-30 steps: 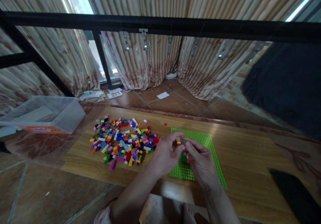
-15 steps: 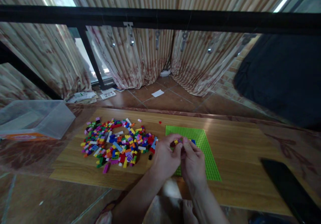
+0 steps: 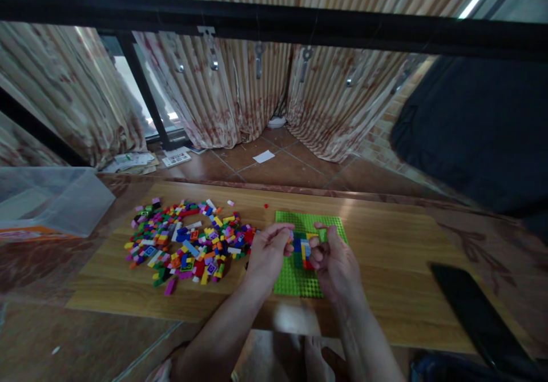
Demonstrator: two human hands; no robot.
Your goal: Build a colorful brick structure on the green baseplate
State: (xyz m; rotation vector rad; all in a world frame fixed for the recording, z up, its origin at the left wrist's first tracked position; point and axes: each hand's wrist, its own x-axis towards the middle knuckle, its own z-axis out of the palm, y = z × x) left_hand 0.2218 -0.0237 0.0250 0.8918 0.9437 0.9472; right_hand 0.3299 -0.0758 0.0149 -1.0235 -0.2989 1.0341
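My left hand (image 3: 269,253) is over the left side of the green baseplate (image 3: 285,285), thumb and fingers pinched together. A small pinkish spot shows at its fingertips, too small to name for certain. Just right of it, my right hand (image 3: 340,265) is turned partly palm up, its index finger and thumb apart and the other fingers loosely curled; nothing shows in it. Between the hands, a patch of joined blue, yellow, light blue and red bricks (image 3: 305,250) sits on the baseplate, partly hidden by the right fingers.
A spread pile of loose coloured bricks (image 3: 192,245) covers the left of the wooden table (image 3: 394,245). A clear plastic bin (image 3: 92,199) stands past the table's left end. A black phone-like slab (image 3: 475,308) lies at the right. One red piece (image 3: 266,205) lies behind the baseplate.
My hands, together over the baseplate with small bricks between the fingertips, have moved apart. The right hand's fingers have loosened, and the joined bricks between the hands now show. The view has shifted slightly.
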